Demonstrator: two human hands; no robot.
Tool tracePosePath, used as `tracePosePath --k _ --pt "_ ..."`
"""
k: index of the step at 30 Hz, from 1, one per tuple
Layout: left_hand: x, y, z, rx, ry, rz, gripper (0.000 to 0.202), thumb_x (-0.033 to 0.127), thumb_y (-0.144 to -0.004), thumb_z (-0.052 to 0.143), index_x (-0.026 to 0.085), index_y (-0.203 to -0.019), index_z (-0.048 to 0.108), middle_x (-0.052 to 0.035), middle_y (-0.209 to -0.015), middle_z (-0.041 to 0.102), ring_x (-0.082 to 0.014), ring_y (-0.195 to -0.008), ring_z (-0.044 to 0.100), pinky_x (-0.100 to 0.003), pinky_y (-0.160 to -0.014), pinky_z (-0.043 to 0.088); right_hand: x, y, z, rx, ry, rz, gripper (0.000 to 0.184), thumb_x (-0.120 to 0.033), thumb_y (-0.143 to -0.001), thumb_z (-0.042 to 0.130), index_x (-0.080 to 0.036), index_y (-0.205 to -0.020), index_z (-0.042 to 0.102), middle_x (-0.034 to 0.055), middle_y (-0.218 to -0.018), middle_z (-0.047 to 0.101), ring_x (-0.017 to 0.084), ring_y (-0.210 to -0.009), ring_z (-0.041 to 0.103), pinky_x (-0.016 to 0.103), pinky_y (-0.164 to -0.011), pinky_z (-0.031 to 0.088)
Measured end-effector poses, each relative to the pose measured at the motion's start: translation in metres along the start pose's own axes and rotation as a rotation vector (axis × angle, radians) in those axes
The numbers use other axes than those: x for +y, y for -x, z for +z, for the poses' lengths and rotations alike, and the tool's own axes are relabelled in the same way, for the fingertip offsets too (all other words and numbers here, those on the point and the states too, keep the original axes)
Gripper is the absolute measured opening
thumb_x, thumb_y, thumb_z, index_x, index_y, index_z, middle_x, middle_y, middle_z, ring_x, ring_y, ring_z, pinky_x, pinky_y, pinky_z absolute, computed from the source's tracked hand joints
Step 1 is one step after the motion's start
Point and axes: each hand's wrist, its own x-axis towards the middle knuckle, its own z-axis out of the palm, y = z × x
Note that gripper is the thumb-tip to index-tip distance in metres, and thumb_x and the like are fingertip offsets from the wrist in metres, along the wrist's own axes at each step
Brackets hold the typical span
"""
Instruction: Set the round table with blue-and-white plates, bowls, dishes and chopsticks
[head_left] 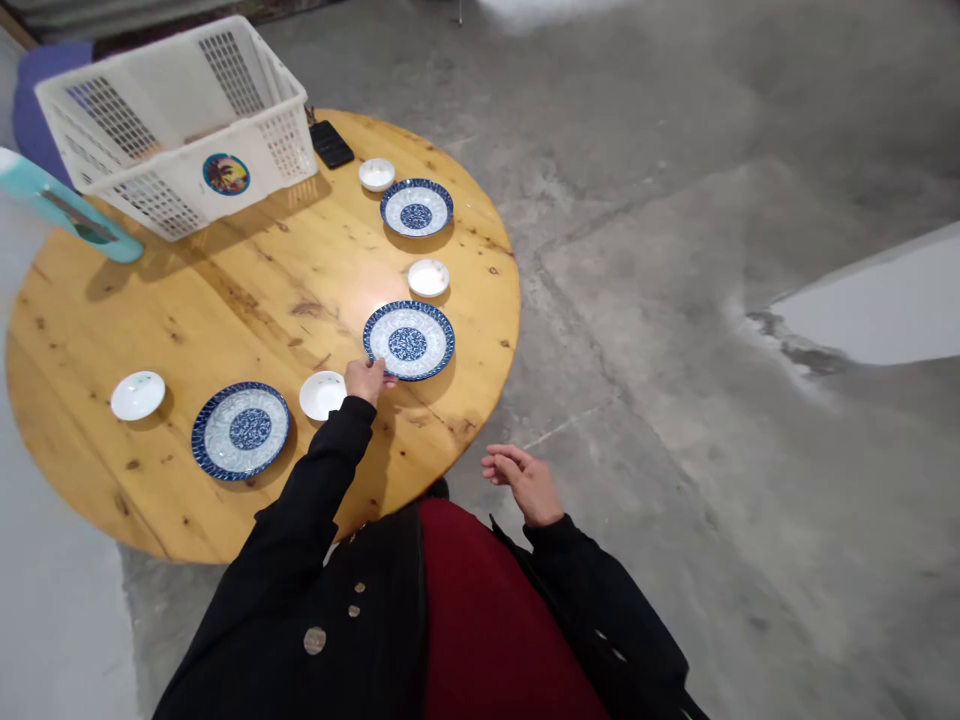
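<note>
Pinching the lower-left rim of a blue-and-white plate (409,342) near the middle of the frame, the left hand (364,381) ends a black sleeve (307,500) slanting up from the bottom left. Its thumb lies at the rim, back of the hand upward, the grip closed on that edge. The right hand (527,488) hangs past the edge of the round table (247,270), below and right of center, fingers loosely curled toward the left; its grip is slack, holding nothing.

The plate's patterned face points up. Being round, it has no true long axis; its outline looks wider than tall. One small white bowl (428,278) sits just above it in the frame.

The undersides of the left fingers are hard to make out, and whether the plate rests fully on the table I cannot tell. The left hand and sleeve cover the right side of another white bowl (319,394). At upper left, a white basket (176,190) partly hides a purple object (45,85).
</note>
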Motion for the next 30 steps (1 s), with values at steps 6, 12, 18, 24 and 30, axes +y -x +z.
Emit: tracePosePath --k 6,12,18,24,30 --pt "-0.003 -0.002 -0.001 -0.012 -0.142 0.004 0.022 0.028 -0.087 0.058 0.014 -0.071 0.056 -0.0063 -0.059 0.065 -0.0159 -0.051 0.065 -0.026 -0.052 0.055 -0.025 -0.061 0.018 -0.039 0.126 -0.112 0.030 -0.037 -0.066 0.064 -0.015 -0.086 0.067 0.0064 -0.074 0.073 0.015 -0.061 0.066 0.026 -0.058 0.052" --pt "-0.010 -0.005 -0.010 -0.007 -0.303 0.020 0.031 0.037 -0.084 0.059 0.017 -0.061 0.056 -0.0052 -0.058 0.067 -0.0154 -0.049 0.062 -0.026 -0.056 0.050 -0.045 -0.122 0.045 0.017 0.208 -0.168 0.027 -0.028 -0.072 0.055 -0.015 -0.094 0.063 0.0053 -0.079 0.071 0.012 -0.057 0.065 0.023 -0.054 0.052" --pt "-0.012 -0.005 -0.020 -0.047 -0.561 0.037 0.042 0.053 -0.088 0.048 0.019 -0.070 0.063 -0.0080 -0.063 0.070 -0.0238 -0.073 0.070 -0.029 -0.070 0.049 -0.057 -0.166 0.077 0.026 0.340 -0.155 0.032 -0.035 -0.078 0.053 -0.013 -0.100 0.061 0.0065 -0.079 0.068 0.016 -0.058 0.064 0.026 -0.051 0.052" --pt "-0.002 -0.016 -0.012 0.059 -0.634 0.114 0.041 0.043 -0.096 0.034 0.016 -0.107 0.063 -0.0185 -0.115 0.070 -0.0314 -0.110 0.065 -0.036 -0.089 0.046 -0.067 -0.196 0.103 0.026 0.450 -0.258 0.022 -0.039 -0.074 0.053 -0.018 -0.071 0.059 0.0010 -0.060 0.058 0.017 -0.059 0.055 0.026 -0.054 0.046" --pt "0.003 -0.024 -0.012 0.041 -0.633 0.107 0.036 0.034 -0.095 0.033 0.018 -0.090 0.064 -0.0146 -0.105 0.072 -0.0279 -0.102 0.065 -0.031 -0.081 0.046 -0.064 -0.199 0.110 0.104 0.514 -0.324 0.018 -0.031 -0.065 0.049 -0.023 -0.050 0.041 -0.0042 -0.048 0.043 0.014 -0.056 0.042 0.025 -0.055 0.037"
